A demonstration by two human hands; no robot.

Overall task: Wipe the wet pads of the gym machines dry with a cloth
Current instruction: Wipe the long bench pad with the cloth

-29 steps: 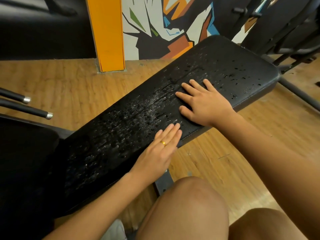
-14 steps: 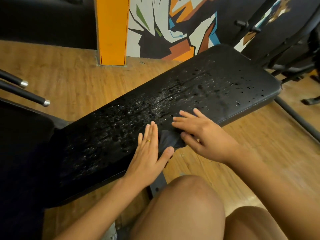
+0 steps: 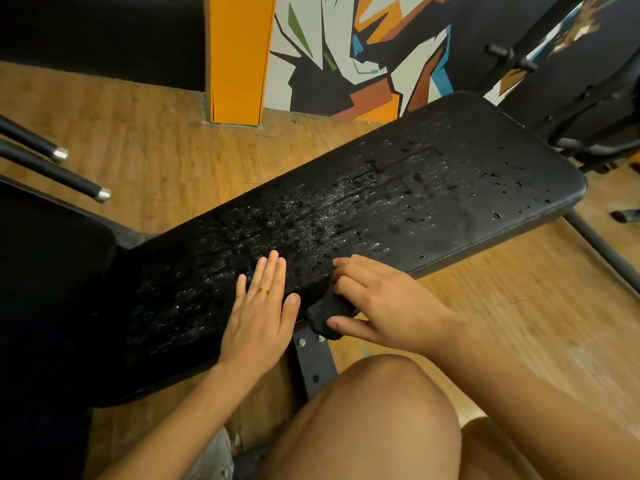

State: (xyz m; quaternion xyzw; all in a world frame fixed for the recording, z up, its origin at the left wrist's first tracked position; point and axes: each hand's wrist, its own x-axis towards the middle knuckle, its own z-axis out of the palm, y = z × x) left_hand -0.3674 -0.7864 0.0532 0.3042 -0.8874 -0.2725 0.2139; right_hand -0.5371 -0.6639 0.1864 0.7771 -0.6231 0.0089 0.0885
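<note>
A person's left hand [image 3: 259, 317] lies flat, fingers straight, on the droplet-covered black bench pad [image 3: 433, 188] at centre frame, while the right hand [image 3: 391, 306] clutches a dark cloth [image 3: 323, 315] at the pad's near edge.

Ahead of me, warm wood-grain floor [image 3: 145, 140] runs to an orange pillar [image 3: 239, 57] and a wall mural [image 3: 346, 46] of jagged white, black, orange and blue shapes. 2 black chrome-capped bars [image 3: 52, 171] jut in at my left; dark machine frames [image 3: 588, 109] stand at my right.
</note>
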